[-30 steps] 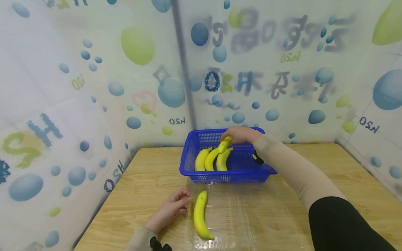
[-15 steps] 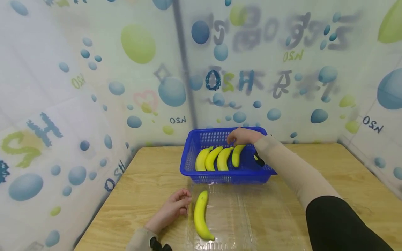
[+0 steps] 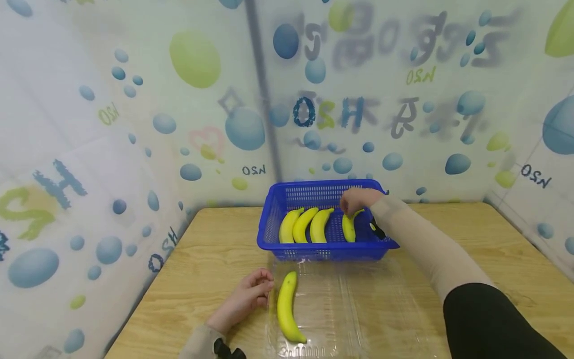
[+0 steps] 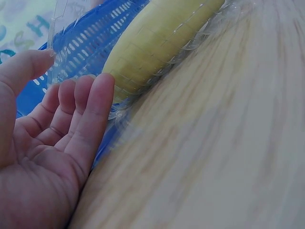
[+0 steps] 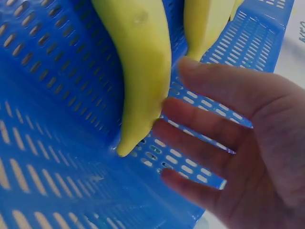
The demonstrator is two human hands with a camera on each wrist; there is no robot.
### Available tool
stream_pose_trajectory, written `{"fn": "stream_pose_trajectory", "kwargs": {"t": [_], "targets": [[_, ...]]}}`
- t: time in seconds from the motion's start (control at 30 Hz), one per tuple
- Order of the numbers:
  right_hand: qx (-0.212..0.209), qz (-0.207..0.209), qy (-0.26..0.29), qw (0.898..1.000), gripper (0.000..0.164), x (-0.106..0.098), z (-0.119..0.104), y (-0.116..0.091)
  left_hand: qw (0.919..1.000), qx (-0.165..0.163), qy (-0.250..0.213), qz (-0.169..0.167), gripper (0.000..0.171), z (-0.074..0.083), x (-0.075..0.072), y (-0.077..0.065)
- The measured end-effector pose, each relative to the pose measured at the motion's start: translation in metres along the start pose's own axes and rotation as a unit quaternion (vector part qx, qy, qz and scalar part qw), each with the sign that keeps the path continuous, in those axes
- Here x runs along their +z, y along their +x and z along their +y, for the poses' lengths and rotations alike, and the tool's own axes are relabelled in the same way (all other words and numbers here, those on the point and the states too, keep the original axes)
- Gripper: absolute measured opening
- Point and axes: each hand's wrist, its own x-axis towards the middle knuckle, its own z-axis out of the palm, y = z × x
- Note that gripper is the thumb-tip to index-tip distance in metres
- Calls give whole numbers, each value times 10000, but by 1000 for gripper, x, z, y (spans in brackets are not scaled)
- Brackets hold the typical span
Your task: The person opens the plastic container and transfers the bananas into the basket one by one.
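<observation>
In the head view, my right hand (image 3: 356, 200) reaches into a blue plastic basket (image 3: 329, 253) beside its rightmost banana (image 3: 348, 229). The right wrist view shows this banana (image 5: 145, 62) lying in the basket, with fingertips (image 5: 172, 109) at its side and the thumb apart from it. Three more bananas (image 3: 319, 227) lie together at the basket's left. My left hand (image 3: 248, 294) rests at the left edge of a clear plastic container (image 3: 323, 309), its fingers loosely bent, fingertips at the plastic wall. One banana (image 3: 288, 309) lies inside that container, close to the hand.
A wooden table (image 3: 215, 239) bears both the basket and the clear container. The basket stands at the back, just behind the container. A patterned curtain (image 3: 211, 124) with blue and green drops encloses the table at the back and sides.
My right hand has set the banana it held above the others down in the basket, then moved right; that banana now lies farther right, apart from the three. The left hand has stayed put.
</observation>
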Motion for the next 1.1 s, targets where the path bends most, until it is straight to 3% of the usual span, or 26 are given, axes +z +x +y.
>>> {"fn": "stream_pose_trajectory", "kwargs": {"t": [0.1,0.23,0.37,0.47,0.6,0.77,1.1], "targets": [[408,-476,31,9980,17,3,2,0,10000,-24,17,-6,18,0,0,0],[929,-1030,333,9898,25,4,3,2,10000,-34,36,-20,16,0,-1,0],[816,-1288,647,9862,23,5,4,3,10000,-33,33,-6,17,0,0,0],[454,-1261,689,9886,20,5,3,3,10000,-23,25,4,22,0,0,0],[224,-1122,752,9906,29,8,0,3,10000,-23,28,10,25,1,0,0],[194,-997,559,9933,39,11,-2,5,10000,-45,22,23,26,0,1,0],[193,-746,350,9964,39,13,1,7,10000,-85,46,17,17,2,0,-1]]}}
